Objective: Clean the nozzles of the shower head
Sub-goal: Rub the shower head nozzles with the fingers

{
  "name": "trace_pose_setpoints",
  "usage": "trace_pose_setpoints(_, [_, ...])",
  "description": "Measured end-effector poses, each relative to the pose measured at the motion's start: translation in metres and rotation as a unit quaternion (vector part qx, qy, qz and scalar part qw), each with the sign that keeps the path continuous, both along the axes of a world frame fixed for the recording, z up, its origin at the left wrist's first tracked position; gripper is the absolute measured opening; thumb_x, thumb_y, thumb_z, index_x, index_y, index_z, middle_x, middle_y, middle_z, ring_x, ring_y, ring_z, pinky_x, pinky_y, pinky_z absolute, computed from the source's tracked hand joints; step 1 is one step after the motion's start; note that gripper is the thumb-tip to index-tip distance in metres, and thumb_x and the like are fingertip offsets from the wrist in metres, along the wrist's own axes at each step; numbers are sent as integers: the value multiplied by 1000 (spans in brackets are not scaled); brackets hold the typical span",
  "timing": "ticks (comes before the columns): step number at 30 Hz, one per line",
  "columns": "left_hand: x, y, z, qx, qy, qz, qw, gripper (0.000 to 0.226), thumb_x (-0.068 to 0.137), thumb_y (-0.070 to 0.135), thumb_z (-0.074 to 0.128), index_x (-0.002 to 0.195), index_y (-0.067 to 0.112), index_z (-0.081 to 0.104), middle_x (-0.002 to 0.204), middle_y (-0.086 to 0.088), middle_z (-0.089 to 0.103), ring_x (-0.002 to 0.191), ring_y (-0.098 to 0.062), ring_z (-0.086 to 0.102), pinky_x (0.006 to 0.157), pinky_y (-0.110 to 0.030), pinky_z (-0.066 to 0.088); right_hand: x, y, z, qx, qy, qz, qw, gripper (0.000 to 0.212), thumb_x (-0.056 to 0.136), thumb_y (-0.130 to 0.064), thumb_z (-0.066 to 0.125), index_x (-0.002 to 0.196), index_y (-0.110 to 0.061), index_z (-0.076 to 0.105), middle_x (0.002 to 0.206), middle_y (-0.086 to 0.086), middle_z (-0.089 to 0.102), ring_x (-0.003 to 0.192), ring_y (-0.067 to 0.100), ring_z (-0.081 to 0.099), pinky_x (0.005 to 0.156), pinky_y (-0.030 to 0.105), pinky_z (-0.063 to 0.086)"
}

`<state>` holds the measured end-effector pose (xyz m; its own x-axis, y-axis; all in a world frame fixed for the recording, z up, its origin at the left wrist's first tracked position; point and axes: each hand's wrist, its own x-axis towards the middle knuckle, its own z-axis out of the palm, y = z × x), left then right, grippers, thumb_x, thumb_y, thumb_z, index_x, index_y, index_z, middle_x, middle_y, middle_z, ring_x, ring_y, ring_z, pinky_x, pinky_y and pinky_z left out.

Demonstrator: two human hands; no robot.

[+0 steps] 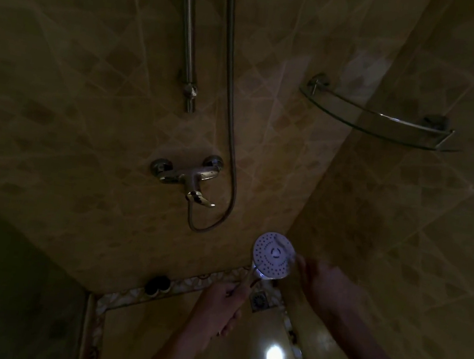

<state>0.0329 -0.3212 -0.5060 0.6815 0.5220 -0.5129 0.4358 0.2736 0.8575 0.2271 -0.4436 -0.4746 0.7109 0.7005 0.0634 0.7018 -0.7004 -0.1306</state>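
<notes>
Head view shows the person at the rubbing step: the left hand (221, 303) wraps its grip round the handle of the shower head (273, 255), held low near the floor drain (259, 300), face up. The right hand (318, 283) touches the rim; its grip cannot be told in the dimness. Next, fingertips likely must work across the dotted white nozzle face.

Room's staying open left of the mixer tap (188, 179); hose (231, 178) is looping just right, glass shelf (379, 119) jutting further right.
</notes>
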Motion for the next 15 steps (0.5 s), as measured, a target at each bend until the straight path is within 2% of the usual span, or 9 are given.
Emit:
trace_pose_setpoints(2, [-1,-1,0,8,7,0,1000,46,93,45,55,92,0,62,51,5,52,34,-8,39,35,-18,28,-22,-4,-11,5,-14,64,998,71,84,-73,1,104,-34,58,78,2,70,71,21,68,54,26,38])
trace_pose_setpoints(4, [-3,-1,0,16,12,-3,1000,42,93,46,55,83,6,62,50,5,52,33,-8,39,35,-17,27,-26,-5,-14,7,-22,82,996,78,80,-75,-7,102,-34,55,76,1,69,69,19,67,50,25,35])
trace_pose_setpoints(6, [-3,-2,3,23,10,-14,1000,37,93,42,54,78,10,61,50,5,51,32,-7,39,35,-17,27,-12,-2,-6,5,-17,49,999,77,80,-74,-2,96,-32,60,76,1,69,70,19,68,48,24,34])
trace_pose_setpoints(10, [1,-4,10,14,-1,-17,1000,38,93,45,55,71,14,55,51,4,50,34,-8,38,38,-21,28,4,5,13,-1,8,-14,1000,66,90,-67,13,92,-24,63,70,-1,64,72,23,67,55,29,46])
trace_pose_setpoints(13, [1,-6,14,-2,6,-3,1000,39,91,51,56,73,16,55,50,6,50,36,-7,39,38,-19,29,-22,4,4,7,-15,56,998,57,92,-65,13,100,-29,56,74,3,67,71,24,68,51,27,40])
trace_pose_setpoints(15, [2,-4,15,0,14,-3,1000,44,91,52,56,82,9,62,51,5,50,35,-6,38,37,-18,29,-33,3,0,-2,-19,99,995,52,92,-63,13,101,-30,52,78,5,69,70,25,68,50,27,38])
